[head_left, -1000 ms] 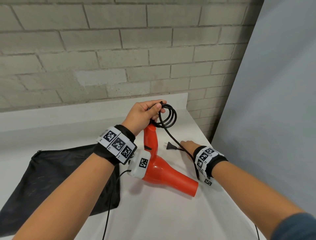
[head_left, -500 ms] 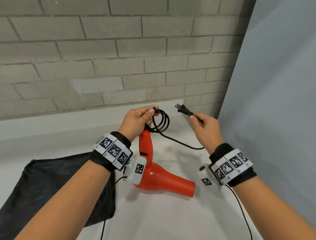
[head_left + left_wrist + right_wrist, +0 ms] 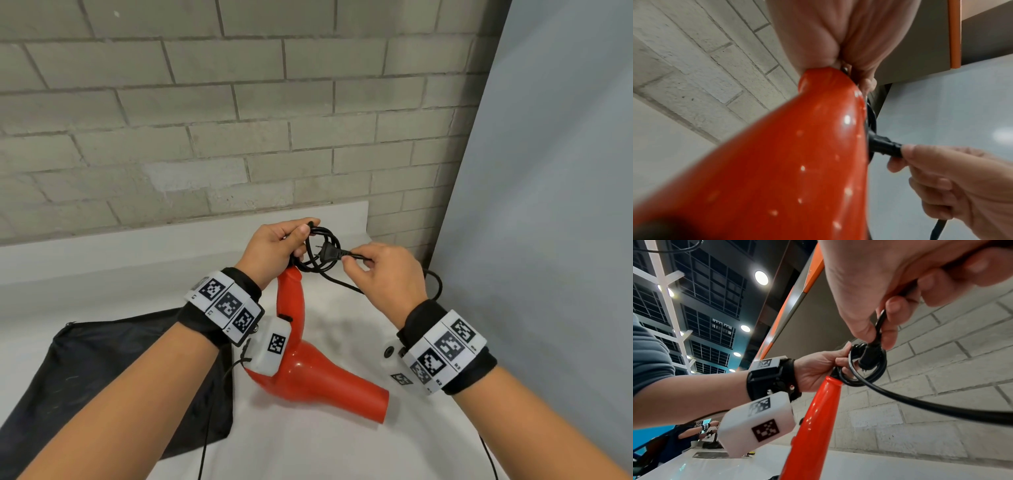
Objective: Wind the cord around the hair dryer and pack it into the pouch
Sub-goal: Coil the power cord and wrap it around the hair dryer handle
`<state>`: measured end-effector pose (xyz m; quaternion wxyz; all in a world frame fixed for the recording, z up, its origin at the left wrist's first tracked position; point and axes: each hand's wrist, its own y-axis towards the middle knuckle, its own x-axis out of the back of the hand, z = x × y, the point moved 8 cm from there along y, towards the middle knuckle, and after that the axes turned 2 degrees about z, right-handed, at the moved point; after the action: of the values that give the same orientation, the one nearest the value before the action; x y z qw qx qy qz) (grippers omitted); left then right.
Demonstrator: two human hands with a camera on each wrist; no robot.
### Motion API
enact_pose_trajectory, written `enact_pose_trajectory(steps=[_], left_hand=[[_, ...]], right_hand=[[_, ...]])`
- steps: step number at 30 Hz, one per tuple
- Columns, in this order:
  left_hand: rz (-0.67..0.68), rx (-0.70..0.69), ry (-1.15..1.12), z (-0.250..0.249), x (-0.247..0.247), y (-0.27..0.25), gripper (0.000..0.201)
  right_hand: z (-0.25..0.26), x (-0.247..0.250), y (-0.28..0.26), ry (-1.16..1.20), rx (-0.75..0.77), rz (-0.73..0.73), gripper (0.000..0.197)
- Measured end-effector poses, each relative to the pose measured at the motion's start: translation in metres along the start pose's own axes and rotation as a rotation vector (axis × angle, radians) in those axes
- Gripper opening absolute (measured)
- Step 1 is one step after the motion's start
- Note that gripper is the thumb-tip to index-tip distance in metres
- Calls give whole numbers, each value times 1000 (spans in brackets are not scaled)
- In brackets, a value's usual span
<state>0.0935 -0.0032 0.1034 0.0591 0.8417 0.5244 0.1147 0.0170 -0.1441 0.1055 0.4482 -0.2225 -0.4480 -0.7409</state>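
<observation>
A red hair dryer [image 3: 310,373] stands on the white table with its handle [image 3: 291,301] pointing up and its nozzle toward the near right. My left hand [image 3: 274,246] grips the coiled black cord [image 3: 320,250] at the handle's tip. My right hand [image 3: 380,270] pinches the cord just behind the black plug [image 3: 328,253], whose prongs point into the coil's loops. In the right wrist view the plug [image 3: 869,358] sits inside the coil [image 3: 865,378]. The left wrist view shows the dryer handle [image 3: 787,162] close up. A flat black pouch [image 3: 85,370] lies at the left.
A grey brick wall [image 3: 205,120] stands behind the table [image 3: 342,445]. A pale panel [image 3: 548,205] closes off the right side. A slack bend of cord [image 3: 435,284] trails behind my right hand. Thin sensor cables hang from both wrists.
My right hand lifted the plug off the table, raised it, then carried it left to the coil held by my left hand. The left hand and dryer stayed about where they were.
</observation>
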Motion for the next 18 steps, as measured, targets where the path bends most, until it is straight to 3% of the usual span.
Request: enact_pose_trajectory(steps=[4, 9, 13, 15, 18], left_hand=[[0, -44, -17, -8, -1, 0, 29], [98, -89, 11, -14, -14, -3, 26], [135, -94, 9, -14, -18, -6, 26], [154, -114, 10, -18, -16, -5, 28], [207, -131, 33, -20, -19, -8, 34]], right_hand=[[7, 3, 1, -40, 15, -64, 25], [23, -4, 0, -55, 95, -72, 22], [15, -3, 5, 99, -40, -159, 26], [11, -3, 14, 289, -106, -180, 25], [20, -17, 29, 461, -52, -29, 49]])
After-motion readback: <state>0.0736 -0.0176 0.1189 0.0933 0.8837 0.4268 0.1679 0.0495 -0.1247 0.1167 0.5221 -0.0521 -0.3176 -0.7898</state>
